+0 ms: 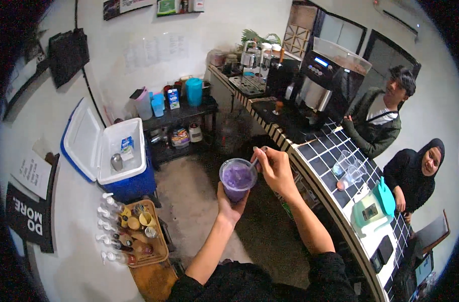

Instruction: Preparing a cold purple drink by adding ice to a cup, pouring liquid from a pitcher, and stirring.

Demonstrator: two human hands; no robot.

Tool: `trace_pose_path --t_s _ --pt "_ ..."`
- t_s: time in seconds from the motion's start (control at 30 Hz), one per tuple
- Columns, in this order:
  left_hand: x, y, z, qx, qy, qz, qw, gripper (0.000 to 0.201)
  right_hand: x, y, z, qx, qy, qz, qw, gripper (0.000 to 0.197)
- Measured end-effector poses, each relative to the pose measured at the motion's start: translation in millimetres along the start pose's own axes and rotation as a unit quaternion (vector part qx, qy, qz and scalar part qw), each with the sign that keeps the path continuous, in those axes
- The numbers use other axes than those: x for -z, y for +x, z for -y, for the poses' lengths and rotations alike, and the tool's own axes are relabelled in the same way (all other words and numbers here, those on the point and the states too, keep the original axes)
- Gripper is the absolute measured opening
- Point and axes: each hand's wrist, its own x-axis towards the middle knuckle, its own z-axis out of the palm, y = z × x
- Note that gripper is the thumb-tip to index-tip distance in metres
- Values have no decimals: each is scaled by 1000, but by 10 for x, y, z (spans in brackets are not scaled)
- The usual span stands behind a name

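In the middle of the view, my left hand (231, 207) is wrapped round the lower part of a clear plastic cup (236, 193), which holds a purple drink (238, 176). My right hand (272, 168) pinches the handle of a thin utensil, which looks like a spoon (253, 163), at the cup's right rim. Its lower end dips inside the cup, so its tip is hidden. The cup is held up in front of me, over the floor.
An open blue and white cooler (133, 182) stands at left, with a carton and scoop inside. Pump bottles fill a tray (161, 251) nearer me. Along the right counter (317, 151) are a coffee machine (322, 85), plastic cups (352, 173) and a teal-lidded pitcher (372, 206). Two people are beyond it.
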Motion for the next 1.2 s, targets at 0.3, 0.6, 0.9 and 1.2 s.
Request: trace_pose_path --t_s 0.3,0.6,0.9,1.2 --pt "105 140 -263 5 -21 47 999 46 -225 142 -8 -46 19 -10 999 29" --pt "38 215 -807 1 1 28 1000 47 -684 391 32 11 -26 -11 1000 34" --pt "98 329 -1218 -14 4 27 1000 44 -1053 621 23 -6 4 34 999 39" --pt "315 406 -1312 -25 5 92 995 53 -1229 643 29 -1 -35 20 999 37"
